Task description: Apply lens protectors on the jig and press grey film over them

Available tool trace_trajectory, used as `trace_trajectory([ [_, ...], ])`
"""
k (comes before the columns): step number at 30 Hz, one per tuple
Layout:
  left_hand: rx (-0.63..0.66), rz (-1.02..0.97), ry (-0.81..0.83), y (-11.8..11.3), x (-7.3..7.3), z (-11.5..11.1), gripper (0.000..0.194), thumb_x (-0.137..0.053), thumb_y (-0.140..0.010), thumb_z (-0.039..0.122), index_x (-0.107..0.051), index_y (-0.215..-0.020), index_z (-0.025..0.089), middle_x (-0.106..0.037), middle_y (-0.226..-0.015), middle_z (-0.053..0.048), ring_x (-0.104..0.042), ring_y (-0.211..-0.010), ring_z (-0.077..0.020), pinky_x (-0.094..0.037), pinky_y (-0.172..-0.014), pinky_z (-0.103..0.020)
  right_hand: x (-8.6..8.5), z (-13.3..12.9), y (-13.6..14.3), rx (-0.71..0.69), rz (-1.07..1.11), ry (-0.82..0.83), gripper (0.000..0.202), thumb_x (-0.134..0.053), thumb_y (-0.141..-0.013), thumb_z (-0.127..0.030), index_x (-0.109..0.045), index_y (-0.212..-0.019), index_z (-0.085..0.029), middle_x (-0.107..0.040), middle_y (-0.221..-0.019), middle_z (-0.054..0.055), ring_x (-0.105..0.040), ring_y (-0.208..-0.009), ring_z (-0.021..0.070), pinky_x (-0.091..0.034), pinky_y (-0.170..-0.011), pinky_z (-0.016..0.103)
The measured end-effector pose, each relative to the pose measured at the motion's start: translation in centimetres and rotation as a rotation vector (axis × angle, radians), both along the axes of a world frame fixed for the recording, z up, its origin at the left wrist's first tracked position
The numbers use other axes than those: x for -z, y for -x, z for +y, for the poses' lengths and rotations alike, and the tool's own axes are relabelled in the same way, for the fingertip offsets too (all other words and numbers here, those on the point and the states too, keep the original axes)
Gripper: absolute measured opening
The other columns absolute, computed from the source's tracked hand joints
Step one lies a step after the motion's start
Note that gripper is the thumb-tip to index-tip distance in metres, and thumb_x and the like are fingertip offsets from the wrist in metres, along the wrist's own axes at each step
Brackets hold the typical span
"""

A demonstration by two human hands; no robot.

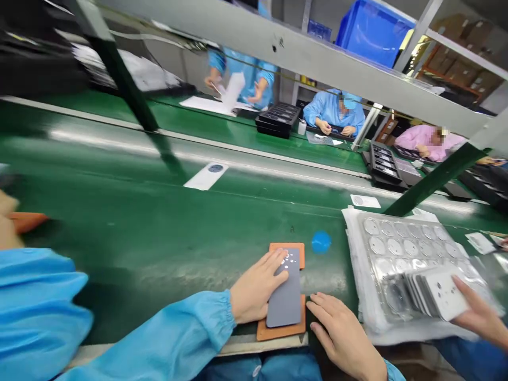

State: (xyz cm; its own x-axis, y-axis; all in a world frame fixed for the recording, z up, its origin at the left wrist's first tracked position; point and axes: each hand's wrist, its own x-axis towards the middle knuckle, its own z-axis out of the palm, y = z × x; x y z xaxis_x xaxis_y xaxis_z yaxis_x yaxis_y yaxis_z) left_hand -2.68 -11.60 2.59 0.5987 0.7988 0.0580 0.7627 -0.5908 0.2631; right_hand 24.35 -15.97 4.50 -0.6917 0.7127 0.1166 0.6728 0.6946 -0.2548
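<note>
A dark grey panel [286,301] with a cluster of small holes near its far end lies on an orange fixture [278,333] at the near edge of the green bench. My left hand [257,288] rests on the panel's upper left part, its fingers stretched over the holes and the thumb apart. To the right of the fixture, my right hand [343,333] hovers or rests near the bench edge with fingers extended, holding nothing visible. A round blue sticker [321,242] is on the bench beyond it.
At right, a clear tray [377,225] of round pieces lies on white sheets; another person's hand [480,315] holds stacked panels [448,296] over it. A blue sleeve [35,296] is at left. A white card [206,176] lies ahead. Metal bars cross above; workers sit opposite.
</note>
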Motion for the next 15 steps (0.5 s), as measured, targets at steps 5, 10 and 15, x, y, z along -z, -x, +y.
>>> trace_trajectory([
  [5, -0.04, -0.017, -0.068, 0.1, 1.0, 0.5, 0.057, -0.065, -0.068, 0.017, -0.056, -0.124, 0.013, -0.037, -0.151, -0.021, -0.029, -0.143, -0.0372, -0.024, -0.119, -0.051, -5.5, -1.6, -4.7, 0.136, 0.13, -0.085, 0.031, -0.044, -0.1, -0.017, -0.056, -0.127, -0.023, -0.062, -0.125, 0.0, -0.056, -0.118, 0.0147, -0.048, -0.102, 0.028],
  [10, -0.067, -0.02, -0.122, 0.0, 1.7, 0.0, 0.066, -0.061, -0.068, 0.011, -0.052, -0.133, 0.015, -0.036, -0.152, -0.019, -0.028, -0.144, -0.0361, -0.026, -0.119, -0.051, -8.3, -2.9, -10.0, 0.581, 0.192, -0.648, 0.013, -0.061, -0.095, -0.028, -0.064, -0.101, -0.018, -0.068, -0.096, 0.005, -0.065, -0.09, 0.018, -0.051, -0.084, 0.028],
  [15, -0.077, -0.038, -0.167, 0.1, 2.1, -0.1, 0.067, -0.06, -0.068, 0.009, -0.052, -0.135, 0.015, -0.036, -0.153, -0.019, -0.028, -0.144, -0.0365, -0.028, -0.118, -0.053, -5.4, -1.6, -12.8, 0.851, -0.099, -0.906, 0.071, -0.067, -0.087, -0.051, -0.048, -0.133, -0.001, -0.059, -0.118, 0.025, -0.056, -0.113, 0.0385, -0.05, -0.092, 0.05],
])
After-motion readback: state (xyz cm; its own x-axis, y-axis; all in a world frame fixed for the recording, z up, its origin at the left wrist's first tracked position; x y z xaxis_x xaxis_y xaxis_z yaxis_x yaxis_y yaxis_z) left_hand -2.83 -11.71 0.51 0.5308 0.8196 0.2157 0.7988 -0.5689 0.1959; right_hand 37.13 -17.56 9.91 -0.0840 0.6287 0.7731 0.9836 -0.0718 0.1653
